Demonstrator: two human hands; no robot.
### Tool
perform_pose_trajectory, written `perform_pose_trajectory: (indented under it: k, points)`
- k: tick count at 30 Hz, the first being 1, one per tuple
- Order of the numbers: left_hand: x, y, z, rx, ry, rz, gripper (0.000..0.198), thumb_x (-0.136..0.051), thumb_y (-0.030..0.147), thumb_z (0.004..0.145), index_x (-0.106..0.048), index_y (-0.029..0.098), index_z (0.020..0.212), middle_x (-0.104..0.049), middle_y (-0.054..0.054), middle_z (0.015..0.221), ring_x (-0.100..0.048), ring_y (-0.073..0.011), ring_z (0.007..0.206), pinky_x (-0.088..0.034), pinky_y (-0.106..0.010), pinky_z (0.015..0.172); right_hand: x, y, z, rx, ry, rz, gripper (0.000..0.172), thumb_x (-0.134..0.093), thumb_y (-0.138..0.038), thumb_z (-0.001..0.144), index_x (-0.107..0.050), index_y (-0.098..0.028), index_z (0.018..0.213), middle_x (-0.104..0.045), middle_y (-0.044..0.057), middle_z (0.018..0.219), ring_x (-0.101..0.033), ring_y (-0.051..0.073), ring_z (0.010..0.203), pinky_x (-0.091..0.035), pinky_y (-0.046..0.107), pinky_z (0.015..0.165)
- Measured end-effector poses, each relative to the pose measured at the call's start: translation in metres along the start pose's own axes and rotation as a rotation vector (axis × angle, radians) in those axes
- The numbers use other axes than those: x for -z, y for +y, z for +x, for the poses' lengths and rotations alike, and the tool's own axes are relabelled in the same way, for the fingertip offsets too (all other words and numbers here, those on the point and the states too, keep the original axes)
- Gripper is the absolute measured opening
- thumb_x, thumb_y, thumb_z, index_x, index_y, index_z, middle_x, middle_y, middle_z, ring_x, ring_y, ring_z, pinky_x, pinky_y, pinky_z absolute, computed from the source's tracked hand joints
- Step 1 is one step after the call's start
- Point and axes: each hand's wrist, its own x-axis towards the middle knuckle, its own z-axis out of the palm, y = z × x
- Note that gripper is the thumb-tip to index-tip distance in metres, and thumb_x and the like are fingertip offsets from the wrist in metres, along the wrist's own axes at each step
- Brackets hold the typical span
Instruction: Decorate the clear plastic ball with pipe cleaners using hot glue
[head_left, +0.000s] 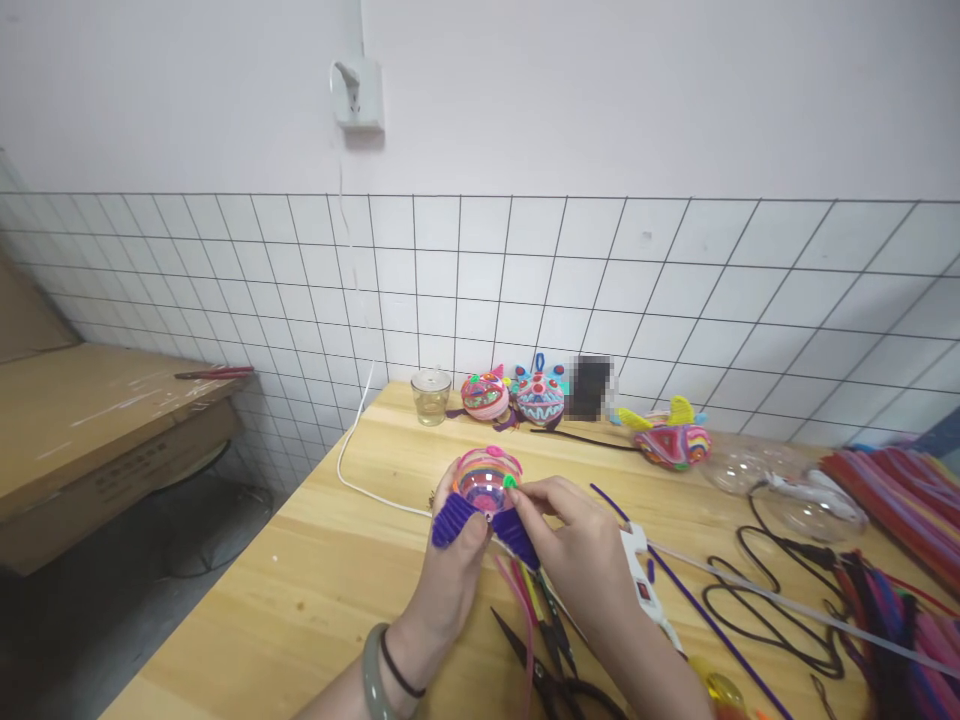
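Note:
Held up over the table is a clear plastic ball (pixel 489 486) banded with pink, orange and purple pipe cleaner, with two purple pipe-cleaner fins at its lower side. My left hand (pixel 457 550) is wrapped round its left and lower side, thumb by the fins. My right hand (pixel 574 530) pinches a small green pipe-cleaner coil (pixel 511 482) against the ball's right side. Beneath the hands lie black-handled scissors (pixel 551 690) and some pink pipe cleaner (pixel 525 600). A white glue gun (pixel 643 580) lies partly hidden behind my right forearm.
Along the wall stand a glass cup (pixel 431 397) and several finished pipe-cleaner fish, one blue (pixel 540 395). Clear plastic balls (pixel 814 505), a coiled black cable (pixel 772 610) and pipe-cleaner bundles (pixel 900 520) lie on the right. A white cord (pixel 375 498) crosses the left. Cardboard (pixel 112 430) is at far left.

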Motion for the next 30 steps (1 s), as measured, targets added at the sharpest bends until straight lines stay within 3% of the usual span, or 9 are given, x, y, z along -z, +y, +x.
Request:
perform_pose_trajectory:
  k: [4,6,8,11,14,18,21,26,30]
  points:
    - [-0.001,0.006,0.0,0.017,-0.187,-0.049,0.084,-0.071,0.059,0.065,-0.041,0.028,0.137,-0.051,-0.012,0.138,-0.043,-0.0338,0.13,-0.034,-0.047,0.108,0.006,0.004,0.005,-0.102,0.006,0.084,0.014,-0.06,-0.028,0.086,-0.069,-0.02,0.08,-0.071,0.004,0.077,-0.067,0.019,0.071,-0.051,0.03,0.067]
    - [-0.003,0.012,-0.001,0.036,-0.233,-0.031,0.092,-0.077,0.057,0.058,-0.04,0.029,0.137,-0.049,-0.012,0.139,-0.04,-0.0346,0.132,-0.032,-0.046,0.109,0.01,0.006,0.007,-0.114,0.012,0.107,0.015,-0.059,-0.029,0.086,-0.07,-0.02,0.08,-0.072,0.005,0.079,-0.067,0.02,0.074,-0.051,0.031,0.07]
    - [-0.007,0.017,-0.001,0.051,-0.206,0.002,0.094,-0.082,0.054,0.053,-0.042,0.029,0.135,-0.048,-0.012,0.141,-0.038,-0.0349,0.133,-0.033,-0.046,0.108,0.014,0.009,0.01,-0.113,0.031,0.121,0.015,-0.06,-0.029,0.086,-0.07,-0.021,0.079,-0.073,0.005,0.081,-0.068,0.021,0.076,-0.052,0.032,0.071]
    - [-0.008,0.022,0.001,0.065,-0.169,-0.009,0.082,-0.076,0.059,0.058,-0.05,0.025,0.127,-0.053,-0.012,0.134,-0.046,-0.0322,0.126,-0.038,-0.044,0.103,0.017,0.012,0.012,-0.088,0.055,0.127,0.014,-0.061,-0.027,0.085,-0.071,-0.021,0.077,-0.073,0.005,0.079,-0.068,0.02,0.074,-0.052,0.032,0.071]
    - [-0.005,0.024,0.007,0.083,-0.063,-0.05,0.056,-0.07,0.06,0.066,-0.059,0.021,0.104,-0.065,-0.009,0.106,-0.06,-0.0249,0.101,-0.047,-0.038,0.089,0.016,0.012,0.012,-0.002,0.028,0.121,0.012,-0.062,-0.023,0.085,-0.071,-0.02,0.078,-0.071,0.005,0.078,-0.067,0.019,0.073,-0.052,0.029,0.069]
    - [-0.001,0.022,0.013,0.122,0.086,-0.009,0.036,-0.072,0.048,0.071,-0.055,0.018,0.08,-0.064,-0.003,0.079,-0.062,-0.0166,0.074,-0.049,-0.029,0.07,0.009,0.007,0.006,0.136,-0.022,0.055,0.013,-0.06,-0.019,0.087,-0.073,-0.021,0.084,-0.07,0.004,0.08,-0.066,0.017,0.071,-0.051,0.027,0.065]
    - [0.0,0.021,0.014,0.115,0.109,0.036,0.034,-0.077,0.036,0.07,-0.05,0.02,0.083,-0.063,0.001,0.074,-0.06,-0.0131,0.065,-0.048,-0.026,0.064,0.003,0.004,0.001,0.2,-0.041,0.015,0.015,-0.058,-0.018,0.088,-0.074,-0.019,0.086,-0.069,0.005,0.081,-0.065,0.017,0.071,-0.052,0.027,0.065]
    - [-0.004,0.022,0.013,0.093,0.085,0.111,0.043,-0.078,0.027,0.07,-0.046,0.022,0.1,-0.068,-0.002,0.09,-0.065,-0.015,0.078,-0.049,-0.028,0.072,-0.001,0.004,-0.001,0.245,-0.051,-0.024,0.016,-0.058,-0.02,0.089,-0.074,-0.02,0.086,-0.069,0.006,0.082,-0.065,0.018,0.072,-0.053,0.028,0.066]
    - [-0.005,0.023,0.012,0.097,0.089,0.124,0.043,-0.077,0.024,0.07,-0.046,0.022,0.1,-0.069,-0.002,0.09,-0.065,-0.0147,0.079,-0.049,-0.027,0.074,-0.001,0.002,-0.001,0.254,-0.076,-0.038,0.019,-0.055,-0.022,0.091,-0.073,-0.021,0.088,-0.069,0.006,0.082,-0.065,0.017,0.073,-0.053,0.028,0.066]
